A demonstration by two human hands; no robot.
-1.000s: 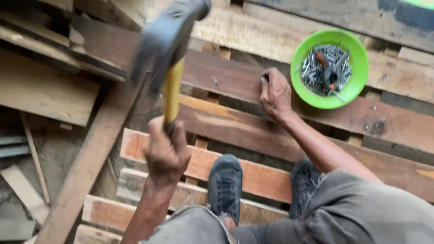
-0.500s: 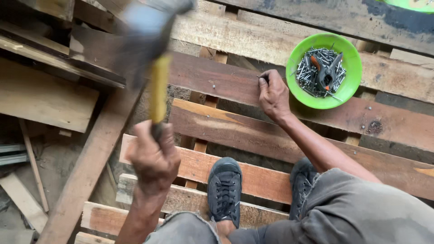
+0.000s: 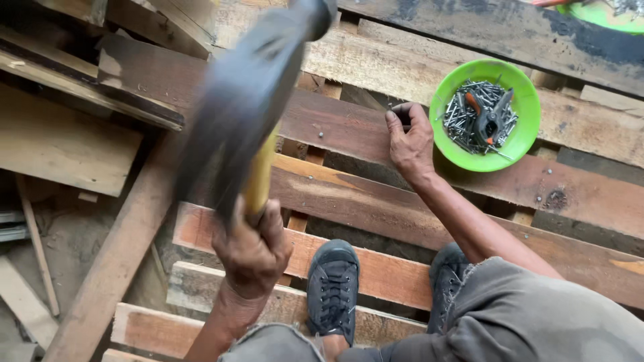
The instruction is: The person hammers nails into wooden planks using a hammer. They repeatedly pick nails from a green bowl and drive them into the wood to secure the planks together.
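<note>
A hammer with a yellow handle and a dark head is gripped by the left hand, whose fingers are clenched around the lower end of the handle. The head is motion-blurred and fills the upper middle of the frame; against the picture half a second ago it is seen larger and shifted right, toward the dark plank, so a swing is judged to be under way.

A nail, barely visible, is pinched upright between the fingertips of the right hand on that plank, right of the frame's centre; this hand has hardly moved since the earlier pictures. The nail is therefore judged not yet driven.

Just right of the right hand, a green bowl holding loose nails and orange-handled pliers rests on the planks. Two dark shoes are planted on lighter slats in the lower middle, and scrap boards lie at the left.
</note>
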